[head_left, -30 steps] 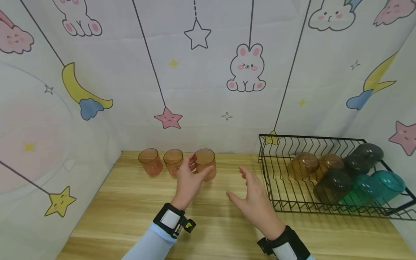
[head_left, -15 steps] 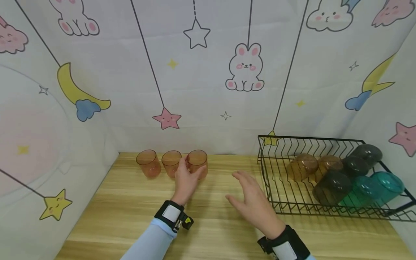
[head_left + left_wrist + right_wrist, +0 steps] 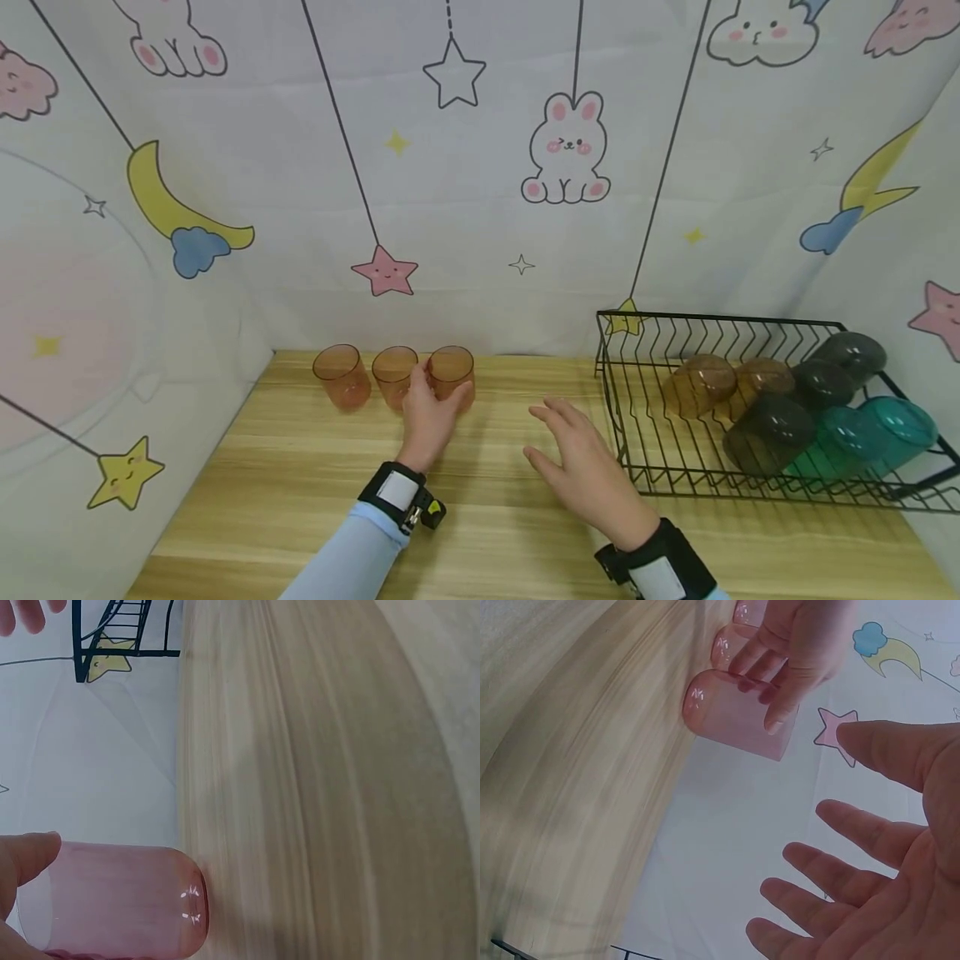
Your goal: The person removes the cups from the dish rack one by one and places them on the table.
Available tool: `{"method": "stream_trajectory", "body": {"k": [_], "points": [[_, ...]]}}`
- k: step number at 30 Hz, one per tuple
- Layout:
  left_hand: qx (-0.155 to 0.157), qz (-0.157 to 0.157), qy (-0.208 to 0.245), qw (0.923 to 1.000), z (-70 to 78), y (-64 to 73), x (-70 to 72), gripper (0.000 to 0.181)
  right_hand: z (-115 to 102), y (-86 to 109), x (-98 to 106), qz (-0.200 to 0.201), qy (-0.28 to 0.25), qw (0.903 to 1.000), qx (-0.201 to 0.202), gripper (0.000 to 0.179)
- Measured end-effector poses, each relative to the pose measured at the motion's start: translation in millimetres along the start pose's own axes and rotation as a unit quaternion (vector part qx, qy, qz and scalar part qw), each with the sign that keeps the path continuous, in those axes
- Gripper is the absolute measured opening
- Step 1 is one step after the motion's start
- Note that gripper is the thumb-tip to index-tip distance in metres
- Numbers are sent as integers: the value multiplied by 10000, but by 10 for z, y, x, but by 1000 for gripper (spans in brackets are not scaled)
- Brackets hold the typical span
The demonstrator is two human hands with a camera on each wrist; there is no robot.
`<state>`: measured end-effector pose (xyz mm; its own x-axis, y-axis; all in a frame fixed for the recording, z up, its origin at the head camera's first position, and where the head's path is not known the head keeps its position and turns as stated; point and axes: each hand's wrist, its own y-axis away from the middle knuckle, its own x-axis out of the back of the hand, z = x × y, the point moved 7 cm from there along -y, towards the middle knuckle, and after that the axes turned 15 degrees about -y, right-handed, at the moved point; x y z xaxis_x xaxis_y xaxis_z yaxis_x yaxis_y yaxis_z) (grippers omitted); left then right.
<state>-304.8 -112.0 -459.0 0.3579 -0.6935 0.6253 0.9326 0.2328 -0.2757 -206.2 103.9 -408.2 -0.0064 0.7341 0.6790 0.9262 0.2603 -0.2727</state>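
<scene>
Three clear pinkish-orange cups stand upright in a row at the back left of the table. My left hand (image 3: 427, 427) holds the rightmost cup (image 3: 453, 363), thumb on its near side and fingers round its left side. Just beside them is the middle cup (image 3: 393, 385), partly hidden by this hand; the left cup (image 3: 343, 380) stands a little apart. In the left wrist view the held cup (image 3: 127, 900) has its base at the tabletop. My right hand (image 3: 585, 471) hovers between that cup and the rack, fingers spread, holding nothing.
A black wire rack (image 3: 618, 417) stands on the right of the table (image 3: 300, 492). Inside lie brown cups (image 3: 699, 385), dark grey cups (image 3: 768, 433) and teal cups (image 3: 896, 429). A patterned cloth (image 3: 465, 208) hangs close behind the table.
My left hand has moved the rightmost cup leftward, close to the middle cup, then nearly stopped. My right hand has shifted only slightly, its fingers a little further left.
</scene>
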Motion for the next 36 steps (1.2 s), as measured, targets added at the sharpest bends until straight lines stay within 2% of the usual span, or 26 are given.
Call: {"method": "stream_trajectory", "body": {"k": [6, 10, 18, 25, 30, 33, 36], "points": [[-41, -44, -14, 10000, 23, 24, 22, 80, -41, 19, 23, -23, 51, 9999, 149, 54], [-217, -16, -117, 9997, 94, 43, 77, 84, -91, 36, 85, -49, 152, 9996, 242, 52], [-517, 132, -256, 9982, 351, 154, 260, 83, -204, 32, 427, 54, 324, 9978, 580, 47], [-1308, 199, -255, 9909, 674, 352, 405, 80, -136, 8, 876, 334, 868, 9925, 793, 46], [-1724, 84, -173, 9848, 853, 490, 445, 78, -35, -5, 1174, 435, 1420, 9859, 769, 47], [-2030, 49, -138, 9791, 931, 562, 453, 77, 42, -32, 1324, 445, 1717, 9815, 724, 48], [-2412, 46, -216, 9702, 990, 644, 452, 77, 153, -57, 1435, 381, 1960, 9783, 559, 54]]}}
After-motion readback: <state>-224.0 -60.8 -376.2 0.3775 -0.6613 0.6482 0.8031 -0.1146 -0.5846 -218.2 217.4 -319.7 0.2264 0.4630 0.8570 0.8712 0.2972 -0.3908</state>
